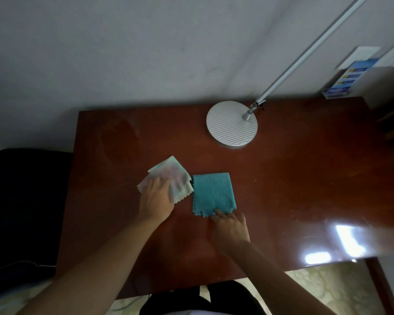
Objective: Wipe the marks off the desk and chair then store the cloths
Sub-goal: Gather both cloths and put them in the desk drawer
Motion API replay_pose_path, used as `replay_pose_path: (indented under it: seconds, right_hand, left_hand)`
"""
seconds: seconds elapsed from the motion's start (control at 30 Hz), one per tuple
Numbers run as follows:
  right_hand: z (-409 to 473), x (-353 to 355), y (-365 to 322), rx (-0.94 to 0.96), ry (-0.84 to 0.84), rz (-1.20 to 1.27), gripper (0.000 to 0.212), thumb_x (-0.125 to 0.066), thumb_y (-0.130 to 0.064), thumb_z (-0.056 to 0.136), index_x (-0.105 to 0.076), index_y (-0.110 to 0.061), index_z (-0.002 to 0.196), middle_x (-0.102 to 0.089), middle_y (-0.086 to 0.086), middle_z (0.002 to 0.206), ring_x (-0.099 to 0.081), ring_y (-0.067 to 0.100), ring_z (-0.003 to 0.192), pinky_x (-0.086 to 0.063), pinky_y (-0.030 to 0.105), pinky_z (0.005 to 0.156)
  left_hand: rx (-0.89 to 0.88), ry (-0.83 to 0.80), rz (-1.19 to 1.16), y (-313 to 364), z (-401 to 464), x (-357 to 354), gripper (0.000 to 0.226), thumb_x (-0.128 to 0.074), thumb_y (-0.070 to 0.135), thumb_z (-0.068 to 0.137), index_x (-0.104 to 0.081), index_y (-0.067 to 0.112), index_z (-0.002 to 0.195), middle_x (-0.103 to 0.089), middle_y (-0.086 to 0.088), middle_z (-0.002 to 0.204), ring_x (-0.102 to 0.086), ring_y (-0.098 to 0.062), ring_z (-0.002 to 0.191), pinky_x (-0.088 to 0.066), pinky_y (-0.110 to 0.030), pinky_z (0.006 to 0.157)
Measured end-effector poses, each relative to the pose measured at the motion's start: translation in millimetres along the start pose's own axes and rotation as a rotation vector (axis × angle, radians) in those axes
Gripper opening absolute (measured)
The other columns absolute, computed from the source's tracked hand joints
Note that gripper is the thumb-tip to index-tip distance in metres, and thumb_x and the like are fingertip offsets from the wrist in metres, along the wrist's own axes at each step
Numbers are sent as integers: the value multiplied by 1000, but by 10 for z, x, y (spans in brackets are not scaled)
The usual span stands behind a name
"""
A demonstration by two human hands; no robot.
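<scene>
Glossy reddish-brown wood fills the middle of the room: a desk pushed against a pale grey wall, with window light glaring off its near right corner. At the back of it stands a desk lamp with a round ribbed silver base and a thin metal arm slanting up to the right. Two folded cloths lie side by side near the middle of the desktop, their edges just touching. The pale multicoloured cloth sits on the left, tilted, and the person's left hand lies flat on its near part, fingers straight, pressing down without clutching it. The teal cloth lies to the right with its scalloped edge toward the person; the right hand touches that near edge with extended fingertips, whether it pinches the cloth I cannot tell. A black chair stands beside the desk's left end. Stacked papers and a blue-printed box rest at the far right.
</scene>
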State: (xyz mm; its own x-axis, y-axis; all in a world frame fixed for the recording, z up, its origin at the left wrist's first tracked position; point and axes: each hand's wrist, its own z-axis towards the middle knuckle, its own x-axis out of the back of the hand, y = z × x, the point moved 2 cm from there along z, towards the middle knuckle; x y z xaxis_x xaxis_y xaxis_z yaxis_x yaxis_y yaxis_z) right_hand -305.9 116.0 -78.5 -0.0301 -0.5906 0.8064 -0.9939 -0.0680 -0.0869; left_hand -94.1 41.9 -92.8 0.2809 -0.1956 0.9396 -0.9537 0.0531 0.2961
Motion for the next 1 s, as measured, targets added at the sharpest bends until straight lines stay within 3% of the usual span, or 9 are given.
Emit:
replay_pose_path:
  seconds: [0.1, 0.2, 0.33, 0.47, 0.57, 0.67, 0.73, 0.87, 1.0]
  right_hand:
    - [-35, 173, -42, -34, -6, -12, 39, -44, -24, 93, -55, -26, 131, -66, -2, 124, -59, 24, 118, -26, 47, 114]
    - [-57, 260, -78, -72, -5, -19, 34, -43, -23, 94, -59, -25, 124, -71, 0, 107, -65, 24, 103, -33, 41, 105]
    - [-10, 292, -19, -186, 58, 181, 34, -42, -18, 94, -62, -19, 122, -69, 5, 112, -64, 27, 102, -44, 36, 94]
    - [108, 279, 199, -381, 159, 408, 52, -49, -18, 93, -39, -15, 143, -47, 10, 137, -45, 30, 126, -46, 44, 100]
    - [190, 217, 270, -500, 136, 610, 60, -58, -20, 91, -34, -16, 145, -49, 11, 134, -49, 32, 122, -47, 45, 98]
    - [202, 182, 272, -603, 87, 804, 52, -58, -15, 88, -42, -17, 138, -63, 11, 114, -61, 32, 104, -49, 35, 80]
    - [188, 153, 266, -619, 69, 850, 52, -53, -10, 85, -51, -17, 137, -65, 11, 118, -61, 32, 109, -48, 33, 81]
    - [118, 112, 325, -625, 74, 1030, 53, -55, -13, 85, -53, -12, 138, -63, 11, 122, -61, 29, 108, -48, 31, 80]
    - [-25, 62, 499, -620, 122, 1194, 43, -54, -8, 84, -58, -10, 126, -63, 9, 105, -58, 21, 83, -42, 26, 61]
  left_hand:
    - [96, -135, 53, -145, -60, -32, 51, -54, 32, 96, -42, 22, 144, -43, -8, 146, -41, -27, 136, -39, -44, 107]
    - [84, -171, 68, -79, -127, 2, 35, -51, 34, 94, -55, 25, 128, -52, -4, 134, -52, -25, 122, -41, -40, 98]
    - [71, -57, -12, -111, -187, -29, 36, -59, 35, 92, -59, 19, 124, -55, -4, 120, -51, -22, 111, -44, -35, 95]
    - [332, -106, -282, -199, -158, -36, 75, -74, 41, 83, -40, 18, 145, -48, -4, 137, -46, -24, 128, -46, -39, 101]
    - [387, -209, -345, -128, -169, -85, 62, -73, 36, 82, -47, 21, 137, -61, -1, 123, -59, -23, 115, -53, -41, 92]
    - [493, -316, -397, -19, -258, -138, 45, -69, 31, 85, -58, 17, 127, -68, -4, 110, -66, -25, 102, -52, -33, 78]
    - [556, -373, -454, 47, -318, -159, 39, -67, 31, 87, -62, 16, 122, -66, -2, 101, -64, -22, 93, -50, -30, 74]
    - [643, -368, -686, 95, -325, -173, 24, -69, 22, 85, -59, 19, 106, -65, 1, 101, -63, -21, 96, -54, -37, 86]
    - [628, -371, -875, 227, -392, -150, 34, -66, 8, 83, -66, 17, 116, -71, -4, 102, -67, -22, 95, -56, -38, 82]
